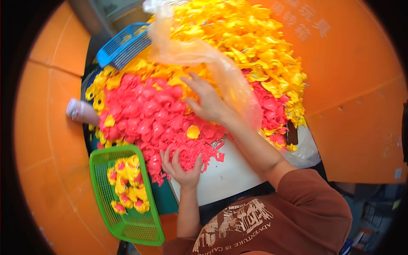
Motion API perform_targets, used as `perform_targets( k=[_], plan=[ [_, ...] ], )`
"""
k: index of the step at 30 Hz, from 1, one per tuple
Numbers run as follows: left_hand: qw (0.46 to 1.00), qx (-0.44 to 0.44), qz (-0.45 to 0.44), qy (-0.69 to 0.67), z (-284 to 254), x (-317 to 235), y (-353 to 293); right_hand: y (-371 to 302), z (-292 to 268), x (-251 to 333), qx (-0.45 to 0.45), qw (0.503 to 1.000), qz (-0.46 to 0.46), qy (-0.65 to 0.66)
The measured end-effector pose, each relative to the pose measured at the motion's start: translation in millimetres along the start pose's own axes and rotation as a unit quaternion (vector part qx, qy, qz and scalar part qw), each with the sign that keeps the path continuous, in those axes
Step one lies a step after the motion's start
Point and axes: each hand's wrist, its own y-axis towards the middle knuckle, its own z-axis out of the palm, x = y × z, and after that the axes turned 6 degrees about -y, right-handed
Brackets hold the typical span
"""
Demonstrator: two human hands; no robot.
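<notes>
A big heap of glossy pink plastic pieces (144,106) lies in front of me. My left hand (182,170) is at its near edge, fingers apart, by some thin small pink parts (197,153). Farther off, my right hand (206,100) reaches over the heap with spread fingers and nothing visible in it. It is close to the border between the pink pieces and the yellow plastic pieces (255,51). Beside my right forearm runs a clear plastic bag (231,80), lying across the yellow pile. A single yellow piece (193,132) rests on the pink ones between my hands.
At the left stands a green basket (94,178) holding several assembled yellow-and-pink toys (129,182). A pale lilac bottle (83,111) is beyond it. A blue basket (123,44) tilts at the back left. Orange panels (352,85) border the white tabletop (225,174).
</notes>
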Motion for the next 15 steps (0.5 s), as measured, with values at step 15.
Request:
perform_targets(
  k=[15],
  plan=[
    [1.0, 0.002, 0.003, -0.018, -1.9, -4.1, -2.4, 60.3, -156.9, -117.1, 0.104, 0.872, -0.006, -0.478]
  ],
)
